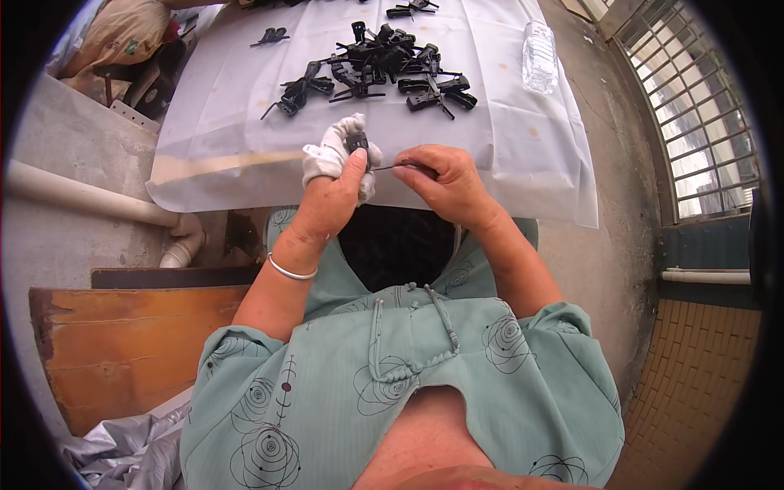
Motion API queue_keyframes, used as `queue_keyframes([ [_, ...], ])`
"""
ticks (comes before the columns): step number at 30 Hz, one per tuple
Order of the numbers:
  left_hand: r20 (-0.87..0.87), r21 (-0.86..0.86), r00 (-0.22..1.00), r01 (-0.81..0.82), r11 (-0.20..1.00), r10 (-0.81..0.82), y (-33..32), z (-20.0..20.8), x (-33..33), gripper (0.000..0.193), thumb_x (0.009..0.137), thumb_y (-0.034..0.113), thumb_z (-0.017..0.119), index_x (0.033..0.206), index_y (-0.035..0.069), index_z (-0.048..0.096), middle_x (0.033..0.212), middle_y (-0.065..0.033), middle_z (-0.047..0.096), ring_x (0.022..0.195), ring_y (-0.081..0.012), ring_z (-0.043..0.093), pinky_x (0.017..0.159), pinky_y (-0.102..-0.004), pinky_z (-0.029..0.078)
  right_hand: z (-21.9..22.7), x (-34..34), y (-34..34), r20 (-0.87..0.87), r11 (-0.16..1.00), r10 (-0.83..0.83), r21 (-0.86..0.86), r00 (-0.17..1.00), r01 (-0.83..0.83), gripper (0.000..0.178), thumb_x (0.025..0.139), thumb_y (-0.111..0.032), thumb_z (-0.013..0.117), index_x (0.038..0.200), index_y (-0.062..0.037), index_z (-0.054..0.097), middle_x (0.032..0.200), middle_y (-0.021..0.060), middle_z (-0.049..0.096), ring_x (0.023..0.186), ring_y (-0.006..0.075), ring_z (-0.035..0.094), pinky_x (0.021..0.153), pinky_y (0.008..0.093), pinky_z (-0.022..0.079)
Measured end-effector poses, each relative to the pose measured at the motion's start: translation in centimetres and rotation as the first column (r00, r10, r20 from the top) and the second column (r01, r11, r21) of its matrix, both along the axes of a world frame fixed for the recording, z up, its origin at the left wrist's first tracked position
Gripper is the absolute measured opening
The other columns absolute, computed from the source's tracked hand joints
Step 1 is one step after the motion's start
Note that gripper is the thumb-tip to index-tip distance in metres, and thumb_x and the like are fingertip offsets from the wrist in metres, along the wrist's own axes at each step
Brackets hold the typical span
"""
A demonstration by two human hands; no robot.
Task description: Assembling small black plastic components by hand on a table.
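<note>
My left hand (336,194), with white cloth (325,158) around its fingers, is closed on a small black plastic part (357,141), the thumb pressed against it. Just to the right, my right hand (447,181) pinches a thin, dark, rod-like tool (416,167). Its narrow end points left and reaches the part or the cloth beside it; the exact contact is hidden. Both hands are over the near edge of the table. Beyond them lies a pile of similar black plastic parts (384,53), several with thin arms sticking out.
White plastic sheeting (498,139) covers the table and hangs over its near edge. A clear bottle (540,57) lies at the far right. Something black (400,249) is below the hands, between my knees. A pale pipe (90,196) and a wooden board (139,335) are at left.
</note>
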State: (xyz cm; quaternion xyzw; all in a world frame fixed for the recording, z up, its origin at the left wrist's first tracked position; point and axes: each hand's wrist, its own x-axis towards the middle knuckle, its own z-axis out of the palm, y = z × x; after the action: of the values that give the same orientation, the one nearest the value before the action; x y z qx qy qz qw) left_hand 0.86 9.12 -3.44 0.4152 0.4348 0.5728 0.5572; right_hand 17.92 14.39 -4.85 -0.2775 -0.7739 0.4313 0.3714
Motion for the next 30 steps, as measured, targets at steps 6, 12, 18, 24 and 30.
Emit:
queue_keyframes([
  [6,-0.183,-0.010,0.968,0.173,0.985,-0.172,-0.8,1.1,0.7,0.032,0.086,0.005,0.039,0.118,0.002,0.042,0.092,-0.0024,0.050,0.066,-0.0043,0.043,0.052,-0.0186,0.038,0.7,-0.8,0.0,-0.146,0.984,-0.036,-0.177,0.989,0.009,0.010,0.079,-0.006,0.066,0.085,-0.0005,0.060,0.069,-0.0031,0.050,0.060,0.0026,0.040,0.053,0.0193,0.037],
  [12,-0.149,0.037,0.978,0.150,0.988,-0.143,-0.6,0.6,1.0,0.028,0.084,0.004,0.044,0.112,0.002,0.045,0.097,-0.0026,0.049,0.082,-0.0096,0.045,0.070,-0.0240,0.042,0.7,-0.7,-0.5,-0.072,0.996,0.020,-0.083,0.997,-0.026,0.014,0.086,-0.013,0.058,0.082,0.0001,0.056,0.065,0.0005,0.049,0.058,0.0074,0.041,0.053,0.0241,0.038],
  [18,-0.603,0.219,0.794,0.073,0.973,0.076,-0.6,-0.1,1.4,0.022,0.080,0.002,0.045,0.102,0.000,0.047,0.086,-0.0103,0.053,0.084,-0.0166,0.050,0.075,-0.0278,0.042,1.3,-1.6,-1.0,0.100,0.999,-0.010,0.036,0.995,0.007,0.020,0.088,-0.014,0.053,0.076,0.0006,0.055,0.058,0.0080,0.046,0.054,0.0134,0.042,0.052,0.0289,0.039],
  [24,-0.573,-0.072,0.810,0.104,0.992,-0.126,-1.4,1.3,0.7,0.023,0.078,0.004,0.050,0.102,0.000,0.050,0.087,-0.0150,0.056,0.086,-0.0241,0.053,0.078,-0.0322,0.043,0.4,-0.5,0.2,0.076,0.998,0.015,-0.060,0.997,-0.010,0.021,0.086,-0.015,0.055,0.073,0.0007,0.054,0.059,0.0126,0.051,0.051,0.0217,0.043,0.051,0.0310,0.039],
  [30,-0.853,0.350,0.476,0.214,0.912,0.216,-0.3,-1.3,-1.1,0.027,0.078,0.012,0.059,0.103,0.002,0.059,0.102,-0.0154,0.059,0.100,-0.0330,0.053,0.089,-0.0364,0.042,-0.9,1.9,5.3,0.395,0.694,-0.696,0.583,0.599,0.423,0.020,0.082,-0.021,0.058,0.077,-0.0008,0.059,0.068,0.0147,0.060,0.064,0.0297,0.060,0.057,0.0385,0.045],
])
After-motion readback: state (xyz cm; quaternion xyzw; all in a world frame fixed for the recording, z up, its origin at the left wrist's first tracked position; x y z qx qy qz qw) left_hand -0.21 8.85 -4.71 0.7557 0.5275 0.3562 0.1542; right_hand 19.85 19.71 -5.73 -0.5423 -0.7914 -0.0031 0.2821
